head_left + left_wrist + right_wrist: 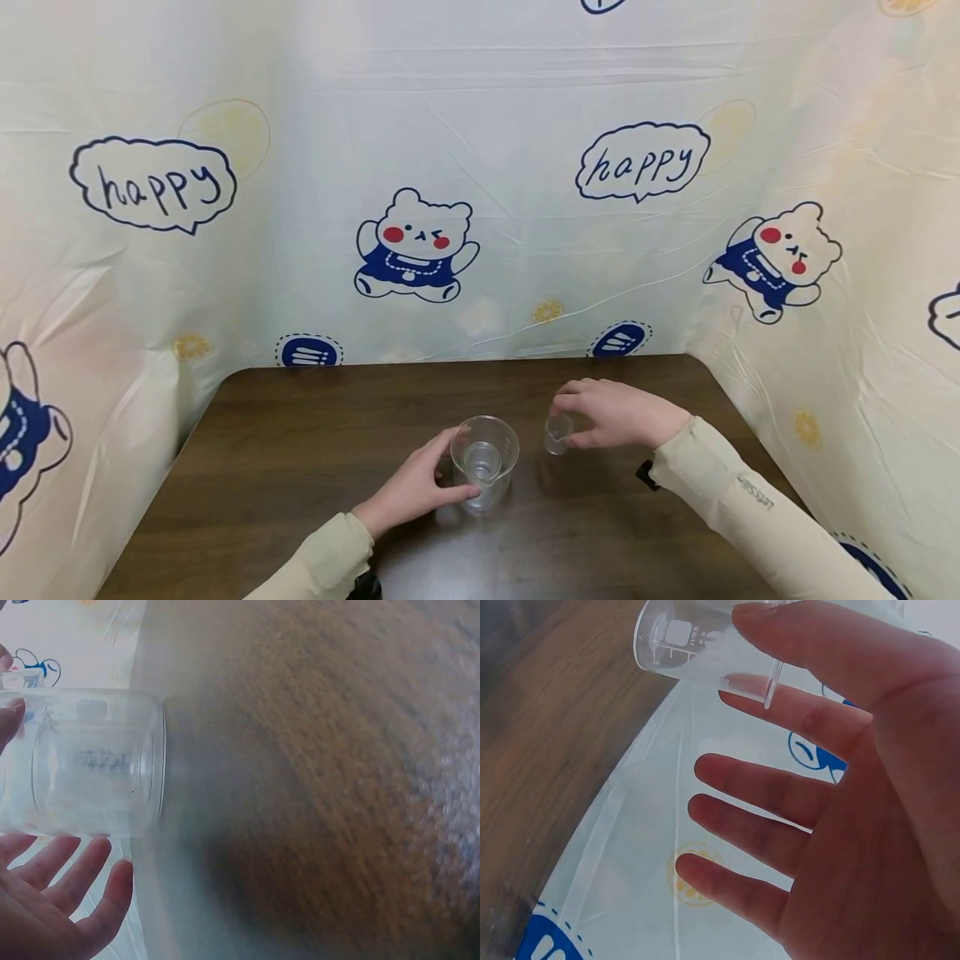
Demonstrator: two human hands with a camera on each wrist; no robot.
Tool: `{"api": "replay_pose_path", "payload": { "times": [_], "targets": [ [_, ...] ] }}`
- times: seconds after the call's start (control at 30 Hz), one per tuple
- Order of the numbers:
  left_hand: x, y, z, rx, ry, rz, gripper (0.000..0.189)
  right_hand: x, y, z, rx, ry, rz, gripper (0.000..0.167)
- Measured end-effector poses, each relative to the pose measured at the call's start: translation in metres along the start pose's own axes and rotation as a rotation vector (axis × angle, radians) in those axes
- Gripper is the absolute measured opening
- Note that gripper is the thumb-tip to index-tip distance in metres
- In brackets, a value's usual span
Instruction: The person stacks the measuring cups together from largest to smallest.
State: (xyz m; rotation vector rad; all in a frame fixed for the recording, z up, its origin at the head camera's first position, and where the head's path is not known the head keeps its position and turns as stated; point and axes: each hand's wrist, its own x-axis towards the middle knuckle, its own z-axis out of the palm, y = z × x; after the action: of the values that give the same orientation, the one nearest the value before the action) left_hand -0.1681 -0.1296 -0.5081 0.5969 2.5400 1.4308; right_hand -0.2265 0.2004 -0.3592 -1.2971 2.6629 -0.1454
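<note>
A large clear glass beaker [507, 446] is upright on the brown table, and a smaller clear beaker [480, 461] sits inside it. My left hand [416, 487] grips the large beaker from its left side, the thumb at the near side and the fingers behind. To the right, my right hand [618, 414] pinches a tiny clear beaker [682, 641] near its rim between thumb and index finger, while the other fingers extend away from it. This tiny beaker appears to hang just above the tabletop, apart from the large one.
The dark wood table [300, 433] has rounded far corners. A pale curtain [510, 275] printed with bears and "happy" bubbles hangs behind the table and along both sides.
</note>
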Motion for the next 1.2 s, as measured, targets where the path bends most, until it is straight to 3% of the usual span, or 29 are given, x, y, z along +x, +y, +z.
{"api": "replay_pose_path", "payload": {
  "times": [0.6, 1.2],
  "targets": [
    [0.0, -0.001, 0.0, -0.003, -0.003, 0.008, 0.085, 0.016, -0.019, -0.016, 0.036, 0.0, -0.051, 0.03],
    [0.0, 0.002, -0.001, -0.015, -0.007, 0.006, 0.084, 0.038, -0.03, -0.017, 0.051, 0.005, -0.102, 0.03]
  ]
}}
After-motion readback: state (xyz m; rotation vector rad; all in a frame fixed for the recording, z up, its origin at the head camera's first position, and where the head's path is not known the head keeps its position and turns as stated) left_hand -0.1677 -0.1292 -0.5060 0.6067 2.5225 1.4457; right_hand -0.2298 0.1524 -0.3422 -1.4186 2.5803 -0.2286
